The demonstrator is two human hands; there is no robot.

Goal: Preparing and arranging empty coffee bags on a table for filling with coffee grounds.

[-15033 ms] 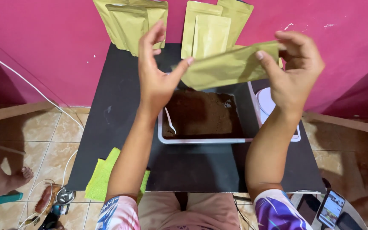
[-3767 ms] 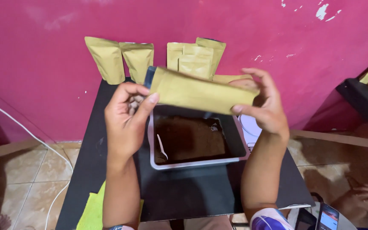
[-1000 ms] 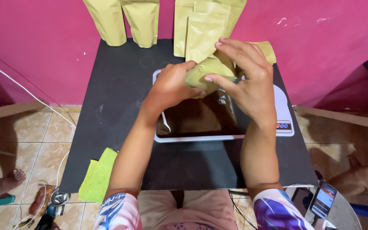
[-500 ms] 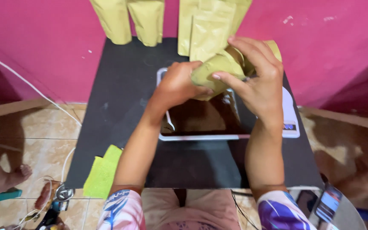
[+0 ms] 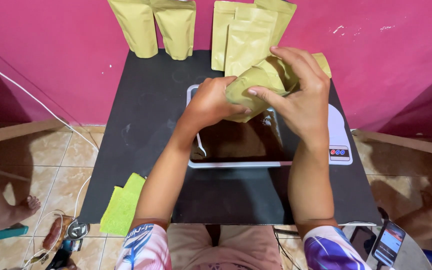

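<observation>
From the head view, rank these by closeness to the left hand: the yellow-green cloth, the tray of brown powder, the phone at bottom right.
From the left hand:
1. Tray, directly below the hand.
2. Yellow-green cloth, table's near-left corner.
3. Phone, off the table, lower right.

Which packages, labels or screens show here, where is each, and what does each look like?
Held pouch: olive-tan, crumpled, between left hand and right hand, above the tray.
Two pouches: tan, upright against the pink wall, back left.
Pouch stack: tan, flat-fronted, back centre.
Scale: white, coloured buttons, right of tray.
Phone: lit screen, bottom right.
</observation>
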